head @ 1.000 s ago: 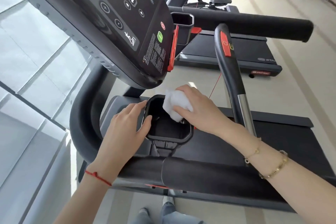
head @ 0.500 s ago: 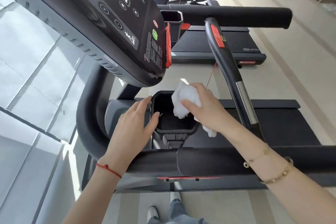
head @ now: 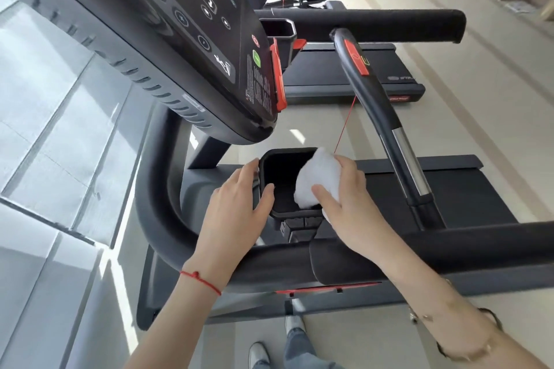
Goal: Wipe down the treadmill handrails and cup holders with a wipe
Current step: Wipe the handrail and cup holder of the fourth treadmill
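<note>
The cup holder (head: 284, 183) is the landmark: a dark, squarish bin set just below the lower edge of the console (head: 192, 39), with the padded handrail (head: 419, 252) running crosswise on the side nearest the person.

The right hand (head: 347, 204) is the working grip. Its fingers are curled round a bunched white wipe (head: 319, 180), thumb laid across the front of the wad, and the wad is pressed against the holder's right inner wall and rim. The wipe sits half inside the opening, half above it, so the hand is touching the holder on its right side, not down at the bottom.

The left hand (head: 239, 204) lies on the holder's opposite side, fingers nearly straight along the outer left wall and the thumb hooked over the near left rim, steadying it. It holds nothing else.

What the next stroke turns on: the unwiped floor and left wall of the holder lie down and to the left of the wipe, directly across the opening. The right hand is the nearer one and already carries the wipe. Judging from this, the holder is mid-clean, and the handrail just beside both wrists may remain to be done.
</note>
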Tool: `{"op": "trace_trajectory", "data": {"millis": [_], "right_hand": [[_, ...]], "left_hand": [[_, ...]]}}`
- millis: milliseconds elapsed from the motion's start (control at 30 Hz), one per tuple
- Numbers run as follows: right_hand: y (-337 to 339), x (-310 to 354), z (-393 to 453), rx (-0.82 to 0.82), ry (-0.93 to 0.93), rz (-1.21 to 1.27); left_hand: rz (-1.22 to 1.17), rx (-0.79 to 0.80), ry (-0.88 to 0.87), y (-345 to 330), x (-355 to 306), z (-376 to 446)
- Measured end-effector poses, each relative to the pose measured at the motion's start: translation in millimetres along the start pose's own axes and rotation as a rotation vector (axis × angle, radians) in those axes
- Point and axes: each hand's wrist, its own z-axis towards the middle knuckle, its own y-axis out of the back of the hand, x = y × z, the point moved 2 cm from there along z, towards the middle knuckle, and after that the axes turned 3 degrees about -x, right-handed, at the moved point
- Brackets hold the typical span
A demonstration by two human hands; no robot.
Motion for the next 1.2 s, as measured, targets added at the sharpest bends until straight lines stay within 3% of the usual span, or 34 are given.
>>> {"op": "trace_trajectory", "data": {"millis": [233, 433, 567, 867, 1033, 1200], "right_hand": [[6.7, 12.9, 64.6, 0.13, 0.034, -0.069], [13.5, -11.2, 25.1, 0.188, 0.132, -0.055], [14.8, -7.0, 42.9, 0.231, 0.152, -0.133], [-11.4, 27.1, 96.4, 0.242, 0.526, -0.361], [7.7, -1.5, 83.8, 0.191, 0.428, -0.241], [-8.3, 27.5, 103.4, 0.357, 0.494, -0.347]], "left_hand": [[0.013, 0.001, -0.004, 0.7, -0.8, -1.5], [-0.003, -0.004, 0.016, -0.1, 0.2, -1.6], [-0.008, -0.012, 0.021, -0.2, 1.7, -1.3], [-0.042, -0.009, 0.028, -0.1, 2.3, -2.0], [-0.025, -0.02, 0.043, 0.2, 1.7, -1.9], [-0.02, -0.028, 0.037, 0.5, 0.0, -3.2]]}}
